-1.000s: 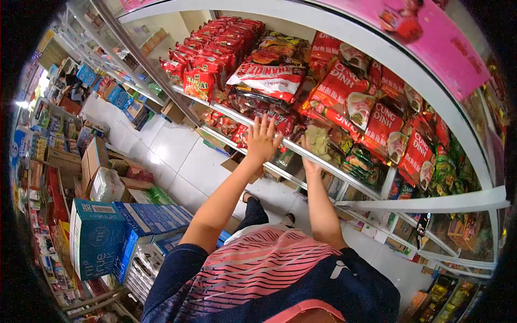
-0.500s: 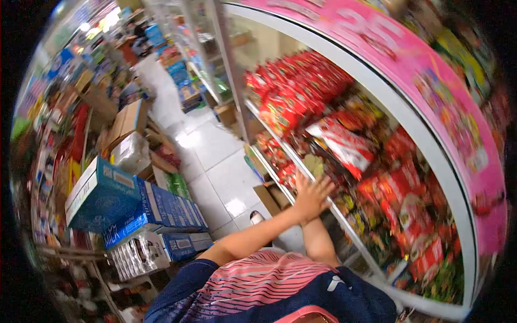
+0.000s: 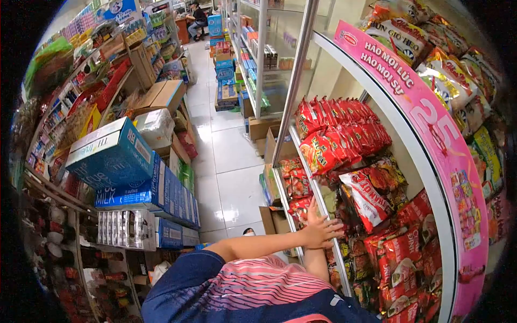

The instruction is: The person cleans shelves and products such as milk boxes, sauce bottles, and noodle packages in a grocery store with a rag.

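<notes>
My left hand [image 3: 324, 232] reaches across from the left, its fingers spread at the front rail [image 3: 335, 250] of a shelf of noodle packs. Beneath it, my right hand [image 3: 312, 209] is mostly covered; its forearm comes up from below. How the right fingers are bent cannot be made out. Nearest the hands lie small dark packs and a dull green pack [image 3: 329, 199], partly hidden. Beyond them is a white-and-red pack [image 3: 367, 199]. Red noodle packs [image 3: 344, 137] stand in rows behind, and more red packs [image 3: 401, 258] are piled to the right.
A curved white frame with a pink banner [image 3: 409, 97] borders the shelf on the right. Blue milk cartons [image 3: 161, 185] are stacked at left, with an open cardboard box [image 3: 274, 223] low by the shelf. A tiled aisle [image 3: 215, 156] runs back to a seated person [image 3: 198, 22].
The view has swung so the shelf sits further right and upright, and it is sharper. My hands have stayed crossed at the shelf rail, now lower in view.
</notes>
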